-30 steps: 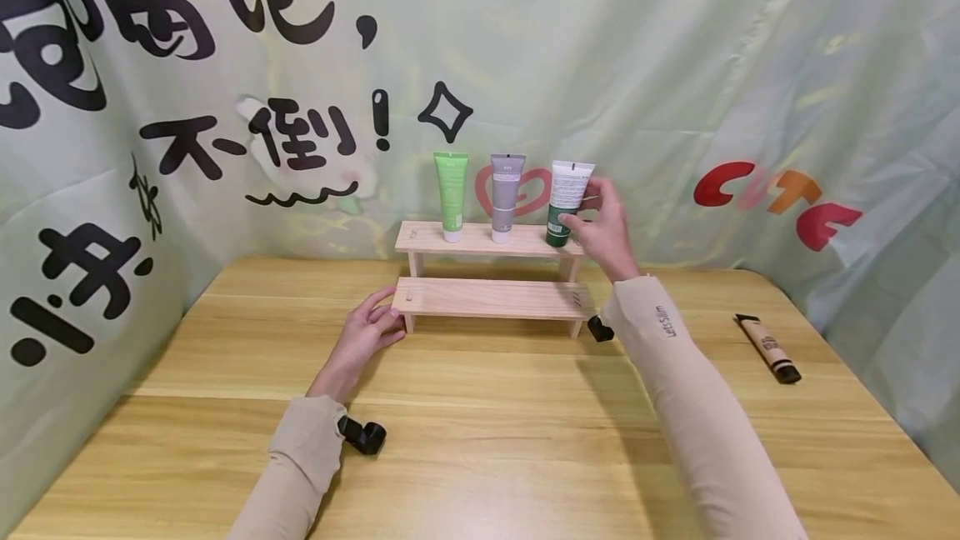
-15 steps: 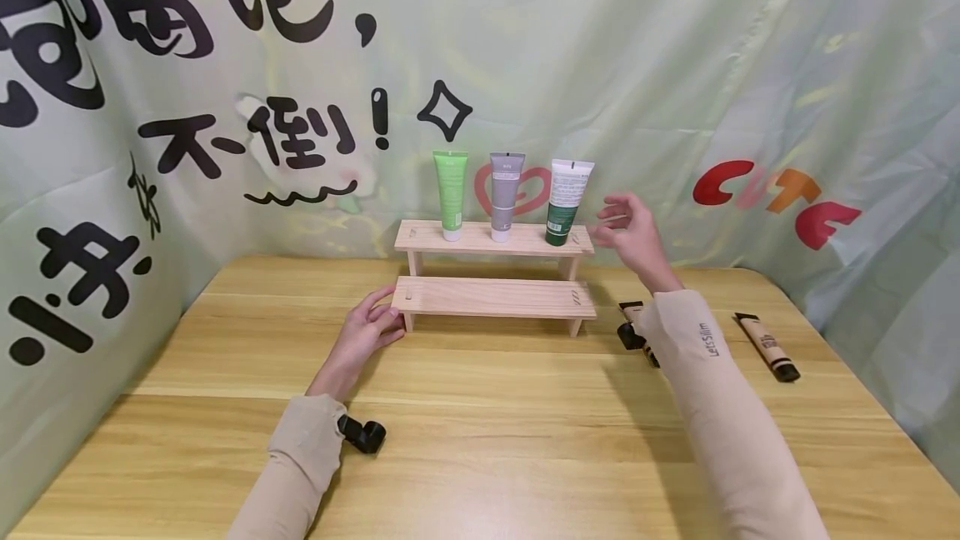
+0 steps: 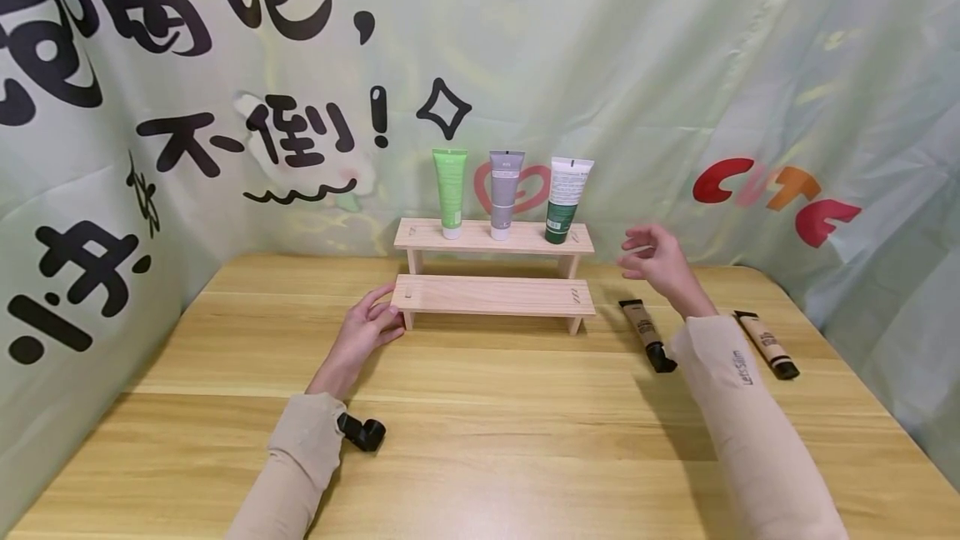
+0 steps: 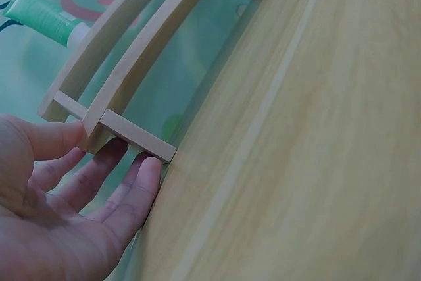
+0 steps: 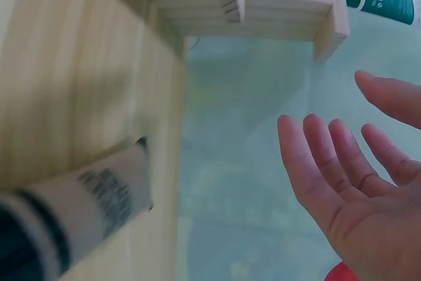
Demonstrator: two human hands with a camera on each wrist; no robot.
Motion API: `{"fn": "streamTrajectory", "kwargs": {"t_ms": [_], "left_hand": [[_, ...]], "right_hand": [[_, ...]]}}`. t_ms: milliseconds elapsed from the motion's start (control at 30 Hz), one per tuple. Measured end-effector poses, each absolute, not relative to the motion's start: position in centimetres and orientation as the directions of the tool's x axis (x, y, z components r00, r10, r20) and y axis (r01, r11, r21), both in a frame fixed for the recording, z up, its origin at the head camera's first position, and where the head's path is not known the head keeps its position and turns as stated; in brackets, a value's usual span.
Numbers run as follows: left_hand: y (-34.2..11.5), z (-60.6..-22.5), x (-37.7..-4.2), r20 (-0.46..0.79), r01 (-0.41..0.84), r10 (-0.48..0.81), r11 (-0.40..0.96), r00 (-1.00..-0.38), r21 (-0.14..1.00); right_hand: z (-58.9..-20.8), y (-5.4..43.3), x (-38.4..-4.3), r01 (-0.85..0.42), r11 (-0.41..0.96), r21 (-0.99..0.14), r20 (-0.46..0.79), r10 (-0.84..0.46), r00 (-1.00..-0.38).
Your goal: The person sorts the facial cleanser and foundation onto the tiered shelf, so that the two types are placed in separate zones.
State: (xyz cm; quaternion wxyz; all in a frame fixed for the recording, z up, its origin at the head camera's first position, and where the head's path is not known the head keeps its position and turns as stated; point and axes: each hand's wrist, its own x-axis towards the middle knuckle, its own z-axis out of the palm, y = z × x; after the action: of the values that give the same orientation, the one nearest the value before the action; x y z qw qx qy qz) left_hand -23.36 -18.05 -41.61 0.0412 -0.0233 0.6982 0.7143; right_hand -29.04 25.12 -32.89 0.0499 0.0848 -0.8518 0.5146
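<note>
A two-tier wooden display stand (image 3: pixel 480 296) rests on the table. My left hand (image 3: pixel 362 342) holds the left end of its lower shelf; in the left wrist view the thumb (image 4: pixel 56 139) and fingers lie around that corner. Three tubes stand upright on their caps along the upper shelf: a green tube (image 3: pixel 451 194), a grey-purple tube (image 3: pixel 505 194) and a white and dark green tube (image 3: pixel 567 198). My right hand (image 3: pixel 663 267) is in the air to the right of the stand, holding nothing, its fingers loosely bent.
Two beige tubes with black caps lie on the wooden table (image 3: pixel 480 432) at the right: a nearer-in beige tube (image 3: pixel 643 330) below my right hand and an outer beige tube (image 3: pixel 767 344). A printed cloth backdrop (image 3: pixel 600 40) hangs behind and beside the table.
My right hand has let go of the white and dark green tube and moved right, away from the stand. One beige tube has come into sight from behind the sleeve. The left hand stays.
</note>
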Motion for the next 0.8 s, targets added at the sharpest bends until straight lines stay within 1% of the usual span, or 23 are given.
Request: {"fn": "streamTrajectory", "kwargs": {"t_ms": [133, 400, 567, 800], "left_hand": [[-18.1, -41.6, -23.3, -0.093, -0.094, 0.033, -0.020, -0.995, 0.995], [-18.1, -41.6, -23.3, -0.093, -0.094, 0.027, -0.022, -0.995, 0.995], [-18.0, -41.5, -23.4, -0.101, -0.101, 0.027, -0.017, -0.995, 0.995], [-18.1, -41.4, -23.4, -0.106, -0.106, 0.024, -0.017, -0.994, 0.994]], "right_hand": [[-33.5, 25.9, -28.6, -0.182, 0.479, -0.859, 0.147, -0.110, -0.983], [-34.7, 27.6, -27.9, -0.114, 0.542, -0.833, 0.046, -0.137, -0.989], [-35.5, 28.3, -27.6, -0.078, 0.553, -0.829, -0.009, -0.152, -0.988], [-36.2, 29.1, -27.4, -0.076, 0.572, -0.817, -0.029, -0.173, -0.985]]}}
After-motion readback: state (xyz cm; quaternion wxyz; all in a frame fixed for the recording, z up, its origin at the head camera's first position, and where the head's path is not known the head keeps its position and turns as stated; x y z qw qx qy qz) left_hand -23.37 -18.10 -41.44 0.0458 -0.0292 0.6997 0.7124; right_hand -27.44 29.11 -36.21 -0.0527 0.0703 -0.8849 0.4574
